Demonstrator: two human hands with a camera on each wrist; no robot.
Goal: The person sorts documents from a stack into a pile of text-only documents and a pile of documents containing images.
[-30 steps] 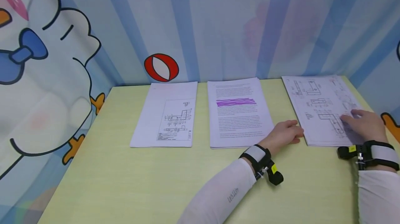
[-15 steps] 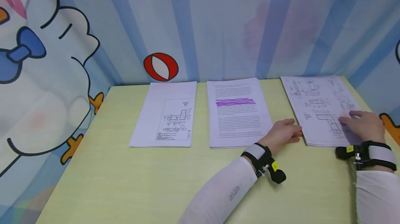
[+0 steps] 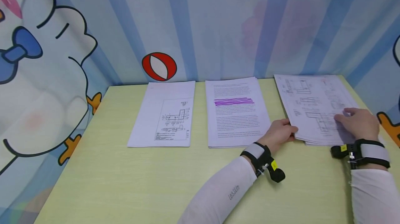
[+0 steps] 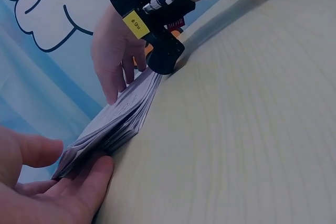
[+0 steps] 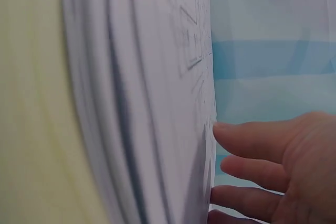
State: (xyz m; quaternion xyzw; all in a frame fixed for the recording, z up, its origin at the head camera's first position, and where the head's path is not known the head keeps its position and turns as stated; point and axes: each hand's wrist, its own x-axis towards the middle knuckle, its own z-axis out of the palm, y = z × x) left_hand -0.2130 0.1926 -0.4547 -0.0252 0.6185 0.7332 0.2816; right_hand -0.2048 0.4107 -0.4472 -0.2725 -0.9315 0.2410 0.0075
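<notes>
On the right of the table, in the head view, lies a stack of paper sheets [image 3: 312,104] printed with line drawings. My left hand [image 3: 279,134] holds the stack's near-left edge; the left wrist view has its fingers [image 4: 100,174] beneath the raised sheets and the thumb at their edge. Lower sheets stick out under the upper ones at the near side. My right hand [image 3: 360,123] rests on the top sheet near its right side. In the right wrist view, its spread fingers [image 5: 247,137] touch the sheet's face, and the layered paper edges [image 5: 100,103] show beside them.
A stack of text pages with purple marker strokes [image 3: 239,116] lies mid-table, just left of my left hand. Further left is another stack with a drawing [image 3: 165,113]. A striped cartoon curtain [image 3: 218,26] hangs behind the pale table [image 3: 125,182].
The upper sheets of the right stack have shifted left and lifted at their left edge, baring lower sheets. My left fingers have gone under that edge; my right hand moved slightly left.
</notes>
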